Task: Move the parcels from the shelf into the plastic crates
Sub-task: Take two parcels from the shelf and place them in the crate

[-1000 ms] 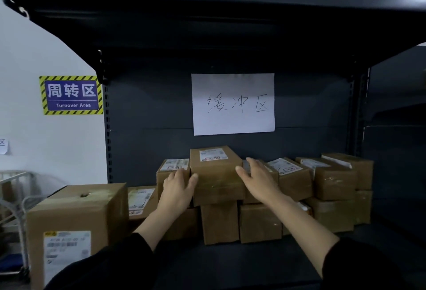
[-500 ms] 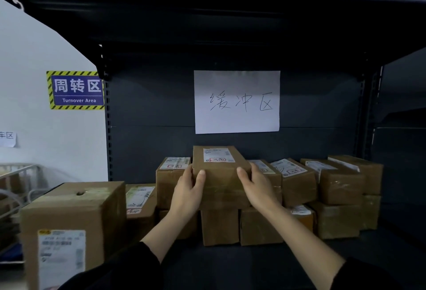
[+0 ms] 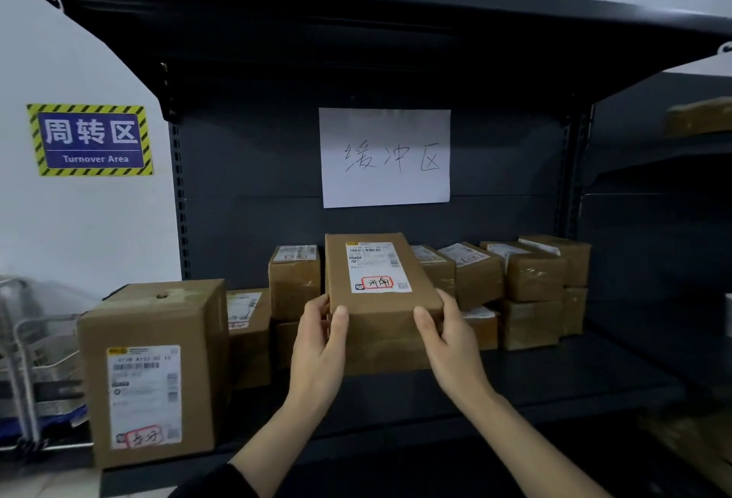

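Both arms extended, left hand and right hand gripping, palms facing.

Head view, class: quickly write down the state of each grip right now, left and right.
Left grip: closed, holding the left side of the labelled parcel.
Right grip: closed, holding the same parcel's right side.

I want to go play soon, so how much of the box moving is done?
Done: can't tell, since no crates show here. In hand: the left hand and right hand grip one parcel, held in front of the others. Left: many more parcels sit on the shelf, plus a big box at its left end, so most of the job likely lies ahead.
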The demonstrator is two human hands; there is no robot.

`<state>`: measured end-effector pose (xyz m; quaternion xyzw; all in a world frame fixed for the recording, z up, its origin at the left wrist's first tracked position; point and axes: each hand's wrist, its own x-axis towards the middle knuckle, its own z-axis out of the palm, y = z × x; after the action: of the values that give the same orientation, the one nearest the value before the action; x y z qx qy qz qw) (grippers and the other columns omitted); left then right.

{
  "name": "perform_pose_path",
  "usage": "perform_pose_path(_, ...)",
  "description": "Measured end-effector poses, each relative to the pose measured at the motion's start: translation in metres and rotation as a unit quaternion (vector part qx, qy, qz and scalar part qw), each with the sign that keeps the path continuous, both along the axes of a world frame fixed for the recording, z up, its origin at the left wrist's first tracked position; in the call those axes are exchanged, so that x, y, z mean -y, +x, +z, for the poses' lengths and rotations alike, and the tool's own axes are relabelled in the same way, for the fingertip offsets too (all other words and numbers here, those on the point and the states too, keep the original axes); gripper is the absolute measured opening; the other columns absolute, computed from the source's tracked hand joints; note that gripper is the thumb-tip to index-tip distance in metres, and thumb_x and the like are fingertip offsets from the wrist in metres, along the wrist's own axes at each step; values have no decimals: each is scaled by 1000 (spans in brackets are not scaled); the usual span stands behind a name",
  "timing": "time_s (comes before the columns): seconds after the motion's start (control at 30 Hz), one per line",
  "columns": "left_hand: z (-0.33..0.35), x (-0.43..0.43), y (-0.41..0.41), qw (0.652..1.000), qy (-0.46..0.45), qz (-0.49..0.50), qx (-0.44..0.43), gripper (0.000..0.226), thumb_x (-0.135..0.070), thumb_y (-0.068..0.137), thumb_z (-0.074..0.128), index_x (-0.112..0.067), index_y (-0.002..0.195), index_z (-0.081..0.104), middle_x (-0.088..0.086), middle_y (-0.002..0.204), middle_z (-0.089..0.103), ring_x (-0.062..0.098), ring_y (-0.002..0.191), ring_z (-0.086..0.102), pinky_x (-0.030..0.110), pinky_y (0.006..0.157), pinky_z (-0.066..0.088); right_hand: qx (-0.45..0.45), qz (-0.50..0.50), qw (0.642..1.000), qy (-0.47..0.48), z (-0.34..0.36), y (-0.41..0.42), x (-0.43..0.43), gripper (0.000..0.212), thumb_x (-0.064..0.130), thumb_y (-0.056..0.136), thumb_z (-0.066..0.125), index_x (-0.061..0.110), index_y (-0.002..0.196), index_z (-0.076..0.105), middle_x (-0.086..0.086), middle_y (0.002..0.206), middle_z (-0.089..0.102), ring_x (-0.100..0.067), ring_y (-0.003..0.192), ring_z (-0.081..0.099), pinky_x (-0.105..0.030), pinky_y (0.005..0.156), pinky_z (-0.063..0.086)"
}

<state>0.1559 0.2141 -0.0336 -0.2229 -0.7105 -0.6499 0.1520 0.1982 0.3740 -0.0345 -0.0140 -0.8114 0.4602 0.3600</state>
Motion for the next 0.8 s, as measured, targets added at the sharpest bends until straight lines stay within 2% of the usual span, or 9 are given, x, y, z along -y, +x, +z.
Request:
perform_pose_path(0.07, -7, 2, 11, 1000, 4, -11, 8, 22, -39, 94, 43, -39, 115, 38, -29, 106, 46, -7, 101, 47, 14, 78, 40, -1, -2, 1000, -13, -6, 15, 5, 49, 36, 94, 45, 20, 139, 35, 8, 124, 54, -7, 116, 50, -30, 99, 45)
perform_pose_path(0.2, -19, 1, 31, 999, 12, -35, 36, 21, -37, 94, 44, -38, 115, 39, -27, 106, 48, 0, 102, 49, 28, 89, 43, 2, -12, 1000, -27, -15, 41, 8, 34, 33, 95, 46, 33, 127, 37, 17, 112, 52, 5, 103, 50, -7, 83, 40)
perform_pose_path(0.3, -26, 0, 42, 996, 19, -64, 53, 17, -32, 95, 44, -42, 109, 40, -26, 106, 50, 0, 102, 50, 30, 89, 45, 7, -18, 999, -39, -20, 57, 5, 36, 29, 95, 48, 25, 130, 40, 8, 120, 55, -6, 111, 52, -19, 91, 44)
perform_pose_path(0.37, -31, 0, 47, 995, 16, -81, 54, 19, -28, 96, 45, -43, 105, 40, -26, 105, 51, -4, 100, 50, 25, 83, 45, 22, -22, 999, -44, -23, 66, 3, 46, 28, 94, 49, 17, 138, 37, 3, 125, 55, -11, 117, 51, -27, 96, 45)
perform_pose_path(0.47, -40, 5, 50, 994, -3, -95, 49, 26, -22, 94, 51, -41, 108, 40, -30, 104, 49, -12, 97, 47, 12, 77, 39, 48, -13, 998, -48, -29, 74, 3, 51, 23, 94, 53, 17, 140, 33, 2, 126, 55, -12, 117, 52, -21, 93, 45)
perform_pose_path(0.57, -49, 16, 47, 994, -39, -99, 39, 38, -10, 91, 55, -34, 115, 38, -29, 109, 48, -16, 99, 46, 5, 75, 39, 71, -4, 996, -53, -35, 75, 6, 55, 16, 90, 57, 19, 140, 33, 2, 127, 55, -12, 117, 52, -31, 101, 44)
perform_pose_path(0.63, -54, 24, 43, 994, -65, -86, 31, 47, -3, 88, 57, -33, 117, 35, -29, 111, 46, -16, 101, 46, 2, 80, 41, 86, 4, 995, -40, -38, 71, 9, 61, 12, 88, 61, 23, 140, 32, 5, 127, 53, -9, 117, 50, -28, 102, 42)
perform_pose_path(0.73, -61, 32, 36, 992, -113, -51, 18, 67, 3, 85, 58, -28, 136, 28, -26, 122, 41, -6, 118, 39, 20, 103, 36, 104, 6, 994, -18, -43, 58, 15, 68, 9, 84, 65, 21, 141, 31, 4, 132, 51, -10, 123, 47, -34, 105, 42)
perform_pose_path(0.8, -65, 36, 30, 989, -143, -25, 9, 78, 3, 85, 59, -26, 145, 19, -21, 130, 37, -1, 126, 33, 30, 108, 33, 108, 1, 994, -6, -48, 46, 19, 70, 7, 83, 66, 19, 142, 30, 2, 135, 49, -11, 126, 44, -38, 107, 40)
